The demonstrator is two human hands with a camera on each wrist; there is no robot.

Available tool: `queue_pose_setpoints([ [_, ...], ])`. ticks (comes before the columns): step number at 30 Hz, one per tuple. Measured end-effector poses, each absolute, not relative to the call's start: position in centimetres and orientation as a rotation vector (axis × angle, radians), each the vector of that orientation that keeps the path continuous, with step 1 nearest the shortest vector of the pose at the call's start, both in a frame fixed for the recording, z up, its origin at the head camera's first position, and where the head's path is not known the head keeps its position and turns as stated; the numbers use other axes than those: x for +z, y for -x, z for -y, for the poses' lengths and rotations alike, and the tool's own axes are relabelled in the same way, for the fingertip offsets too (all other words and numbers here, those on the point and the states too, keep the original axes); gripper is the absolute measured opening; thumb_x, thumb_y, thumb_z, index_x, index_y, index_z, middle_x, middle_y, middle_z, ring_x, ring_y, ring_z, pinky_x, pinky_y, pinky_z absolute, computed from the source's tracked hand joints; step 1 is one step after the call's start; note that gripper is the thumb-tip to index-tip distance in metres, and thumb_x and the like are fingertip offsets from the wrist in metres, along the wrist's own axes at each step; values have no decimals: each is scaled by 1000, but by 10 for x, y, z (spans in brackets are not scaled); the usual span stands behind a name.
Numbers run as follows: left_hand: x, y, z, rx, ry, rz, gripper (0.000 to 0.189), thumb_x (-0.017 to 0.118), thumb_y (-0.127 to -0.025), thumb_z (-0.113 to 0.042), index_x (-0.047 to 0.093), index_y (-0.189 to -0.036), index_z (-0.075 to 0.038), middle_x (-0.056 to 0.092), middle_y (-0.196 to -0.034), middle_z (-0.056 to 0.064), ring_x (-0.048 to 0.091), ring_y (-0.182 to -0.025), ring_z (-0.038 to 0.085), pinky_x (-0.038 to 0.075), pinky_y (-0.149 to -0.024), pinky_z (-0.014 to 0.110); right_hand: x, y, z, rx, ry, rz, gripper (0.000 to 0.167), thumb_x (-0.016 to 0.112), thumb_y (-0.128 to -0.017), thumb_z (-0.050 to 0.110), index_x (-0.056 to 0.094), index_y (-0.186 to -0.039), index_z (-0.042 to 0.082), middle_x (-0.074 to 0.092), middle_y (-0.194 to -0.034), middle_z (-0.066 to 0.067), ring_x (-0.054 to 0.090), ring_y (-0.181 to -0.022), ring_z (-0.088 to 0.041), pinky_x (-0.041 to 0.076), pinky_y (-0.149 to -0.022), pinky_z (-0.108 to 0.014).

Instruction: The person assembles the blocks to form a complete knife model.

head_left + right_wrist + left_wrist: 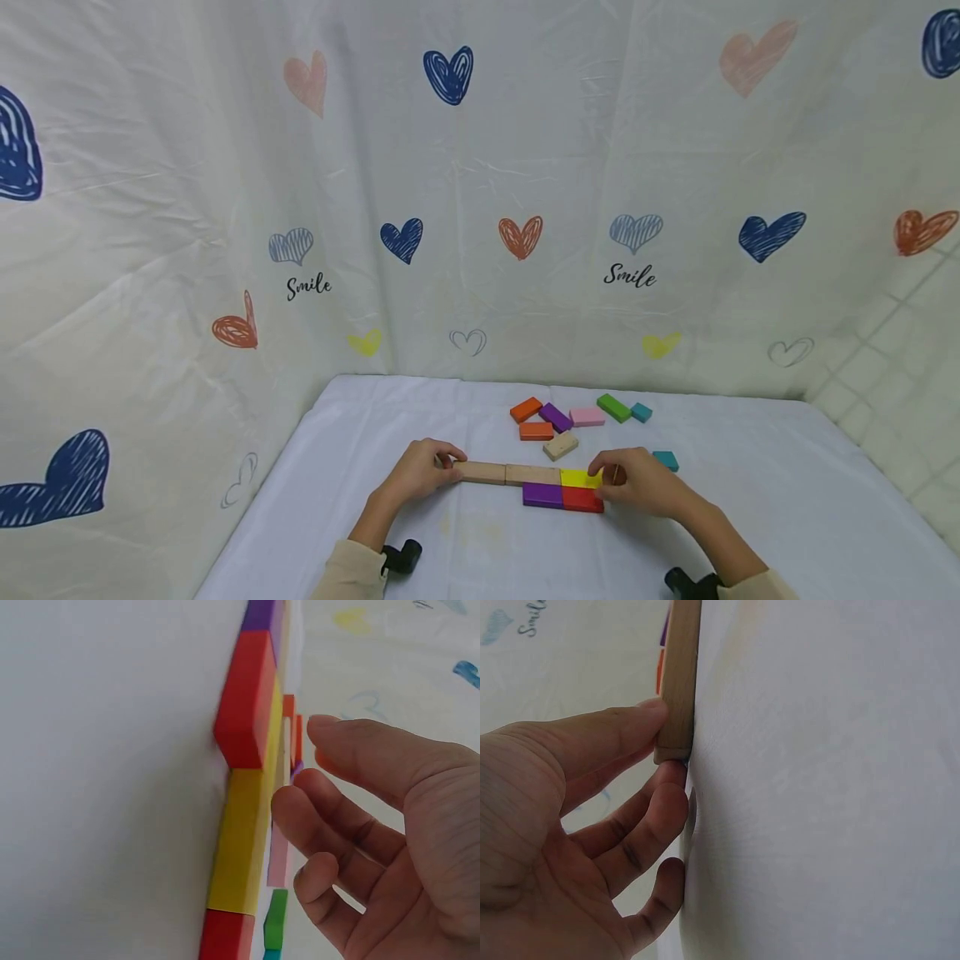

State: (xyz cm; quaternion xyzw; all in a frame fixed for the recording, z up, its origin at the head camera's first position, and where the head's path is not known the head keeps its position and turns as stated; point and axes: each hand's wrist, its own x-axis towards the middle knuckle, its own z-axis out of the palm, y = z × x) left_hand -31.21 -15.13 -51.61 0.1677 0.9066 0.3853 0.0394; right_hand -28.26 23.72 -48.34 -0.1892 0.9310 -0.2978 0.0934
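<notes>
Two natural wooden blocks (482,472) lie end to end, followed by a yellow block (576,477). Along the front of this row sit a purple block (542,495) and a red block (582,500). My left hand (426,468) pinches the far left end of the wooden block (679,690) between thumb and fingers. Over the right end of the row hovers my right hand (641,481), hiding part of it. In the right wrist view its fingers are loosely bent and hold nothing, beside the yellow block (241,840) and another red block (226,934).
Behind the row lie loose blocks: orange (536,432), purple (556,417), pink (587,417), green (614,407), teal (641,412) and wooden (561,446). A second teal block (665,460) lies past my right hand. White cloth (465,575) covers the table; a heart-patterned curtain (480,167) hangs behind.
</notes>
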Motion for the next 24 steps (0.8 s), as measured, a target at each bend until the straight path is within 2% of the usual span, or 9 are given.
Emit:
queue_pose_setpoints([
  [6, -516, 312, 151, 1175, -537, -2785, 17, 81, -87, -14, 79, -103, -17, 63, -81, -5, 53, -67, 10, 44, -57, 23, -480, 303, -240, -979, 588, -2818, 27, 80, -89, 18, 71, -113, 10, 66, -89, 2, 58, -82, -14, 52, -68, -20],
  [14, -518, 314, 152, 1169, -525, -2780, 17, 81, -87, -15, 79, -104, -17, 64, -80, -6, 54, -67, 9, 44, -58, 23, -493, 333, -230, -1097, 463, -2778, 47, 79, -89, 12, 64, -133, 13, 67, -123, -8, 63, -100, -19, 58, -77, -26],
  [20, -518, 315, 152, 1162, -522, -2784, 18, 81, -87, -16, 79, -105, -18, 63, -81, -7, 54, -68, 9, 44, -58, 23, -497, 342, -221, -1120, 433, -2724, 49, 79, -88, 9, 65, -134, 17, 55, -143, -10, 61, -101, -20, 59, -78, -31],
  [24, -519, 315, 152, 1154, -519, -2789, 18, 81, -88, -16, 79, -105, -19, 63, -81, -7, 54, -69, 9, 45, -59, 23, -498, 344, -217, -1126, 420, -2703, 48, 78, -88, 8, 66, -133, 18, 52, -146, -10, 60, -101, -20, 59, -78, -32],
])
